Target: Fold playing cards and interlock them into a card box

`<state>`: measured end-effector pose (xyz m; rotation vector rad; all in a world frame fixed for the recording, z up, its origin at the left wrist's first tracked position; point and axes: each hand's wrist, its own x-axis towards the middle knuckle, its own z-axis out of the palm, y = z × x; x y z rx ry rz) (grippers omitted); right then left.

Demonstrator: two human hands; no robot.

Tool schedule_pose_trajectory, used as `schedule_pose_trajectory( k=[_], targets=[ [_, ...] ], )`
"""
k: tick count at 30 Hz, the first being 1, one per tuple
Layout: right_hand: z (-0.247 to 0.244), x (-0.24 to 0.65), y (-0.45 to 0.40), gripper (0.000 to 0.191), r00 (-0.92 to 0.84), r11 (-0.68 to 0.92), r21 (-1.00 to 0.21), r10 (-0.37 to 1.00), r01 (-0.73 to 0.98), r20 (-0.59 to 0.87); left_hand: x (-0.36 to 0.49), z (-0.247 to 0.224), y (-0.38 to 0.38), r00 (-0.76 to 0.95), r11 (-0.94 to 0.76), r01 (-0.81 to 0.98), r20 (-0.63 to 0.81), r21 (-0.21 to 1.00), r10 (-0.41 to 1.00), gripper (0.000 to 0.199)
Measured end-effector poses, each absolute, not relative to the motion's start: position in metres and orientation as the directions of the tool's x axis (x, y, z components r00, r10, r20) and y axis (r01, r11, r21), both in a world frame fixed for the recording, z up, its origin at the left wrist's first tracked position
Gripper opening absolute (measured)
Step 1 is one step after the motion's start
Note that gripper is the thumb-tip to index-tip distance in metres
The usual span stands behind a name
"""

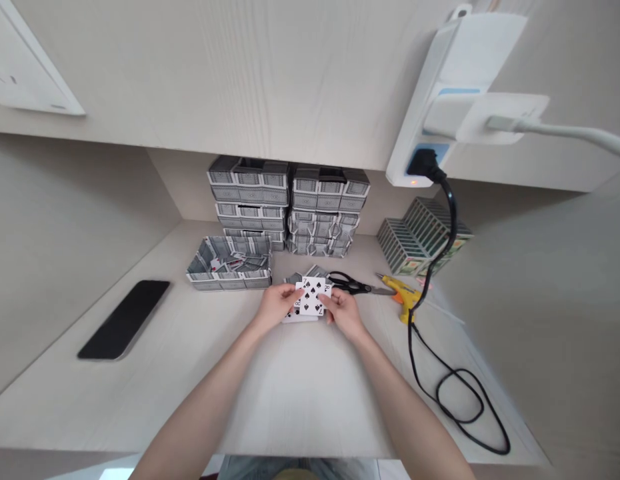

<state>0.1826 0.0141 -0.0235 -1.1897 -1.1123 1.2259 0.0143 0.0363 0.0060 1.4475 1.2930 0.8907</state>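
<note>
Two playing cards, a seven of spades (pixel 312 297) lying over an eight, are held face up above the table. My left hand (pixel 277 303) pinches them at the left edge, thumb on top. At the right edge my right hand (pixel 344 311) grips them, its thumb on the card face. Below them, another face-up card (pixel 300 319) shows on the table. Behind the held cards lie a few patterned card backs (pixel 317 271), partly hidden. Black-handled scissors (pixel 351 285) lie just beyond my right hand.
An open card-built box (pixel 231 281) with loose cards stands back left, before stacked card boxes (pixel 324 193). A black phone (pixel 125 320) lies left. On the right are a yellow glue gun (pixel 406 295), its coiled black cable (pixel 460 421), a striped stack (pixel 415 240) and a power strip (pixel 415 120).
</note>
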Motion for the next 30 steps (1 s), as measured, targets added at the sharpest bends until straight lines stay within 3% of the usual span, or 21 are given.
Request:
schedule_pose_trajectory(
  k=[30],
  targets=[
    [-0.0254, 0.1837, 0.0144, 0.031, 0.008, -0.046, -0.995, 0.999, -0.093, -0.047, 0.0168, -0.0011, 0.0366, 0.181, 0.012, 0.193, -0.048, 0.981, 0.982, 0.028]
  ],
)
